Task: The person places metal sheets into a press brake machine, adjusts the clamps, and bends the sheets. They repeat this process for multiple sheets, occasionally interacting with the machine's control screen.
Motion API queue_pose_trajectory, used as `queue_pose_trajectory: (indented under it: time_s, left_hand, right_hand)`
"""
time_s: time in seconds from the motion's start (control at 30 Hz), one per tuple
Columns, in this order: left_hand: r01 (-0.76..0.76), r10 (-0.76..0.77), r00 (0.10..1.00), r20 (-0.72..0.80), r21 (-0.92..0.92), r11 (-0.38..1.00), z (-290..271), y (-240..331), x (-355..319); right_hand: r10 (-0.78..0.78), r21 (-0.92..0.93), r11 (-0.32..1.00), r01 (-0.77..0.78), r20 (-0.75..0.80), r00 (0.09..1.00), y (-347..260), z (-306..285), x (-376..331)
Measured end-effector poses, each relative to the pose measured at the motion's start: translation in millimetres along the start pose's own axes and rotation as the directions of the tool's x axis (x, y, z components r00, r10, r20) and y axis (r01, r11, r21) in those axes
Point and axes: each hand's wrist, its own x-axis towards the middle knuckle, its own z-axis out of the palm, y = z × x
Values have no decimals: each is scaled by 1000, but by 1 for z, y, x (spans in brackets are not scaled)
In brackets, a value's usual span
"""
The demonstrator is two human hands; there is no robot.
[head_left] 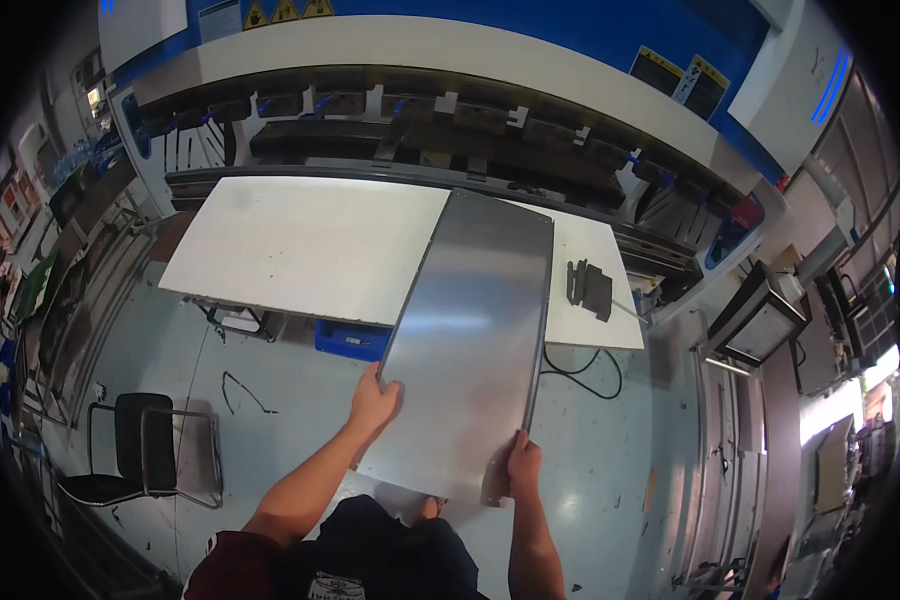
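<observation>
A long grey sheet metal panel [470,340] with narrow bent edges stretches from just in front of me to the far side of a white table [310,240]. Its far part lies over the tabletop, while the near end sticks out past the table's front edge. My left hand [374,398] grips the panel's left edge, thumb on top. On the right edge, close to the near corner, my right hand [524,464] is closed round the metal. The fingers of both hands are partly hidden under the panel.
Behind the table stands a large blue and white press brake [450,60] with a row of dark tooling. Dark metal blocks [590,288] lie on the table's right part. A blue bin [352,340] is underneath, a black chair [142,450] at left, a control screen [760,325] at right.
</observation>
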Motion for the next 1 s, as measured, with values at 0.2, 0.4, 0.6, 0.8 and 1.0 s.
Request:
queue_pose_trajectory:
  time_s: [0.2,0.4,0.6,0.8,1.0]
  left_hand:
    - [-76,77,997,-24,57,995,12,52,128]
    - [-231,199,965,169,199,952,21,80,252]
    - [-566,528,811,251,113,816,4,86,352]
    - [-456,552,834,-8,554,696,-66,22,493]
    - [-265,350,937,2,657,706,-93,-36,541]
  right_hand:
    - [91,103,990,-97,61,994,-42,50,74]
    - [108,110,989,-95,-116,987,-90,112,119]
    - [42,-390,913,-121,-207,978,-141,109,132]
    - [-477,-246,876,416,-308,823,-306,125,191]
    - [-905,-512,425,747,-225,361,-524,182,422]
